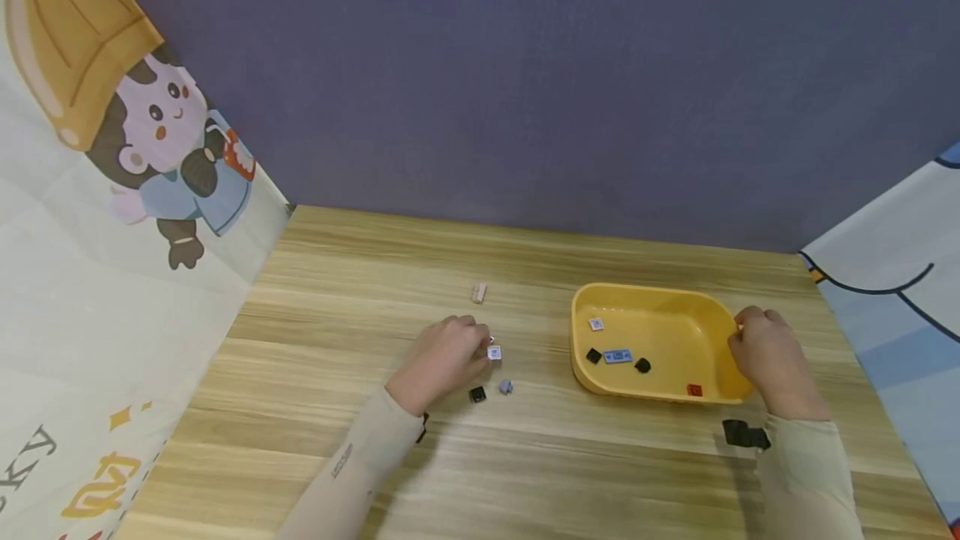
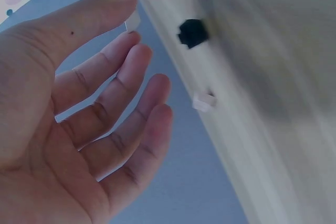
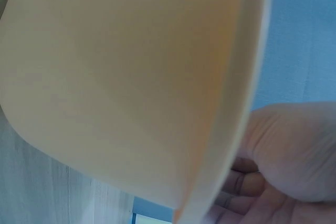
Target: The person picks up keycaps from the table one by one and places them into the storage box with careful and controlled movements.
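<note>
Between thumb and index finger, my left hand (image 1: 446,358) pinches a small white square block (image 2: 133,21), with its other fingers loosely bent. In the head view this block (image 1: 494,352) shows a printed face at the fingertips. Nearby on the table lie a black block (image 1: 477,394), a grey-blue piece (image 1: 506,387) and, farther back, a pale pink block (image 1: 479,292). My right hand (image 1: 772,361) grips the right rim of a yellow plastic basin (image 1: 645,294); the right wrist view has its fingers curled against the outer side of the wall.
Inside the basin lie a white block (image 1: 596,324), a blue printed block (image 1: 618,356), a red block (image 1: 695,390) and two black pieces. A dark wall (image 1: 525,107) rises behind the wooden table (image 1: 360,273). Printed cloths hang at left and right.
</note>
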A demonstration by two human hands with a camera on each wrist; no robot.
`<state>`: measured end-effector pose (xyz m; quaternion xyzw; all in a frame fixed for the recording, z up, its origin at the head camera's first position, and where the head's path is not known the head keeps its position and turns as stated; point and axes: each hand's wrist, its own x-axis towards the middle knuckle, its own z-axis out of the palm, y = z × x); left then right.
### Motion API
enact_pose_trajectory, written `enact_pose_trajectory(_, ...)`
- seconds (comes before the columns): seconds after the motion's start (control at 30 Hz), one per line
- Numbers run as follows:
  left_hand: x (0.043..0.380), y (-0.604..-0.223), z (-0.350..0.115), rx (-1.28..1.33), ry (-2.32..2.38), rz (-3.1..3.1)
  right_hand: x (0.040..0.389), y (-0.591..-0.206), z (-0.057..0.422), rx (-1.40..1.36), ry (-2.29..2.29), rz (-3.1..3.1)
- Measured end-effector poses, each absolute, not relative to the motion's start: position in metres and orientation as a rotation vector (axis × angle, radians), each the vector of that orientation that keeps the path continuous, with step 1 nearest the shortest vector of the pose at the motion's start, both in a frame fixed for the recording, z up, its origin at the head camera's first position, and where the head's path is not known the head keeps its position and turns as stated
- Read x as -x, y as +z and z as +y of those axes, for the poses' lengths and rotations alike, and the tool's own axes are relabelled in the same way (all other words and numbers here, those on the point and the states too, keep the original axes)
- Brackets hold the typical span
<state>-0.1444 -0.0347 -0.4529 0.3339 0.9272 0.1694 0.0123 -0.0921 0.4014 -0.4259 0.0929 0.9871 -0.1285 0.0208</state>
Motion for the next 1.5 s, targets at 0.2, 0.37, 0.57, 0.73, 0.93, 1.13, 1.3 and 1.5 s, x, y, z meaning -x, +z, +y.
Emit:
enact_pose_trajectory(0.2,0.148,-0.44,-0.02,-1.05,0.548,2.835,0.093,-0.426,0.4,-0.315,-0.404,3.047)
enact_pose_trajectory(0.37,0.152,-0.431,-0.004,-1.09,0.588,2.781,0.093,-0.428,0.401,-0.322,-0.409,3.048)
enact_pose_trajectory(0.57,0.157,-0.425,0.019,-1.186,0.56,2.777,0.093,-0.427,0.401,-0.325,-0.411,3.04)
enact_pose_trajectory(0.73,0.155,-0.418,0.042,-1.235,0.532,2.765,0.094,-0.427,0.403,-0.316,-0.408,3.043)
enact_pose_trajectory(0.93,0.151,-0.413,0.067,-1.303,0.531,2.74,0.093,-0.427,0.404,-0.299,-0.413,3.045)
enact_pose_trajectory(1.13,0.149,-0.412,0.077,-1.367,0.517,2.735,0.093,-0.428,0.403,-0.301,-0.425,3.048)
enact_pose_trajectory(1.3,0.148,-0.413,0.078,-1.35,0.531,2.725,0.094,-0.427,0.404,-0.322,-0.428,3.033)
enact_pose_trajectory(1.5,0.149,-0.415,0.073,-1.299,0.534,2.726,0.094,-0.429,0.404,-0.324,-0.424,3.036)
